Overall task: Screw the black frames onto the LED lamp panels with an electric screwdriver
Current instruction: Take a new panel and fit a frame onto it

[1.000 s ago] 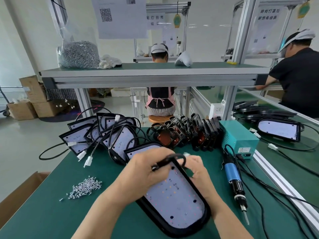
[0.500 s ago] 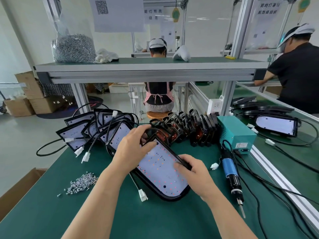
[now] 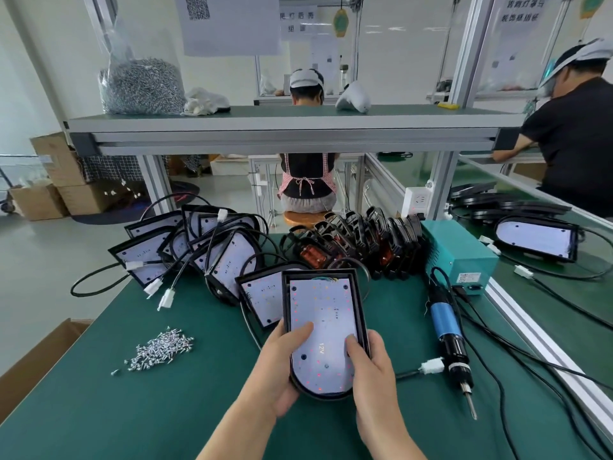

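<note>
I hold one LED lamp panel (image 3: pixel 323 318), white with a black frame, upright-lengthwise over the green table (image 3: pixel 166 410), rounded end toward me. My left hand (image 3: pixel 282 370) grips its left edge with the thumb on the white face. My right hand (image 3: pixel 371 370) grips its right edge, thumb also on the face. The electric screwdriver (image 3: pixel 451 340), blue and black, lies on the table to the right, tip toward me. A pile of loose screws (image 3: pixel 159 350) lies to the left.
Several panels with cables (image 3: pixel 199 257) are stacked behind left, a row of black frames (image 3: pixel 358 244) behind centre, a teal power box (image 3: pixel 461 254) at right. Cables trail along the right edge. A cardboard box (image 3: pixel 39 356) stands at the left. Two people work beyond.
The panel was turned from slanting to lengthwise with its rounded end toward me. Both hands shifted from its far end and side to grip the near end. Its white plug now lies right.
</note>
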The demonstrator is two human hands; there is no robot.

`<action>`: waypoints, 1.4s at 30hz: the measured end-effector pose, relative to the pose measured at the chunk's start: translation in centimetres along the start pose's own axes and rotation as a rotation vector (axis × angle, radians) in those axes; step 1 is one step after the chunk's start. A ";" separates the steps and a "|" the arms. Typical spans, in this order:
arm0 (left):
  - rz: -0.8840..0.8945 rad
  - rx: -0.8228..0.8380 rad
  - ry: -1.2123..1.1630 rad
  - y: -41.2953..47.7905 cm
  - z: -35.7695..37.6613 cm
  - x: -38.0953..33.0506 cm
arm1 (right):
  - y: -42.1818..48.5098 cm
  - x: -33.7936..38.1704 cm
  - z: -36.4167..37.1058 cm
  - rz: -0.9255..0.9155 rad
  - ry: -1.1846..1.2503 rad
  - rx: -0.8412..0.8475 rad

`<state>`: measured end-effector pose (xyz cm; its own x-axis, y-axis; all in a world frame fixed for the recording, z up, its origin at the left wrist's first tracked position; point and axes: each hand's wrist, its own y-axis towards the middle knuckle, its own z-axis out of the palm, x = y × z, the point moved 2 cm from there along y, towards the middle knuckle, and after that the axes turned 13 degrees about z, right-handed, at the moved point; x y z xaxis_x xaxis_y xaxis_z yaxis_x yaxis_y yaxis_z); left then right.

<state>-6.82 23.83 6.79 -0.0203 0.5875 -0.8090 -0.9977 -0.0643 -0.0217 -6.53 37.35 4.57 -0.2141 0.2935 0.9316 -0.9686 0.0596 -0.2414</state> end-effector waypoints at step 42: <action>0.142 -0.156 1.039 -2.1 -2.2 -0.7 | 19.3 7.5 7.3 0.241 -0.554 0.028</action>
<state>-4.57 21.77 6.15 0.0030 -0.4072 -0.9133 -0.9697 -0.2243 0.0968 -27.80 33.78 8.88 -0.4550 -0.2458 0.8559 -0.8858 0.0261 -0.4633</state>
